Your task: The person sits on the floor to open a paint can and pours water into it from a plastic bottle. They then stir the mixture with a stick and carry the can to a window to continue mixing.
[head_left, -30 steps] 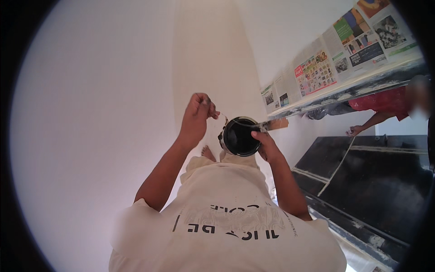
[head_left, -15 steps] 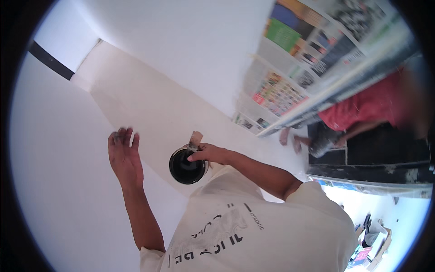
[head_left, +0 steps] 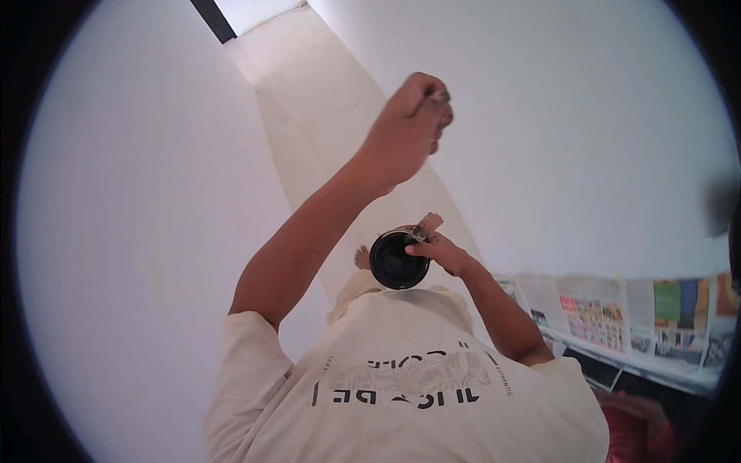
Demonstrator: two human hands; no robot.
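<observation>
My right hand (head_left: 449,255) grips the rim of a round pot (head_left: 395,266), black inside, in front of my body, with the thumb over the edge. A short flat brush (head_left: 429,222) with a wooden handle and dark-stained lower part lies at the rim under that same hand. How much of the brush the fingers hold is hidden. Raised high and reaching across to the right, my left hand (head_left: 417,127) is closed in front of the wall. Something greyish shows at its fingertips, too small to name.
White walls (head_left: 579,139) stand on both sides of a narrow pale floor (head_left: 309,116). At the lower right, newspaper sheets (head_left: 594,312) cover a ledge. A person in red (head_left: 629,424) is beyond it, close to my right side. My bare foot (head_left: 361,258) shows beside the pot.
My left hand has gone from spread fingers low on the left to a closed hand raised up and right. The view has turned toward the right wall; the right hand still holds the pot.
</observation>
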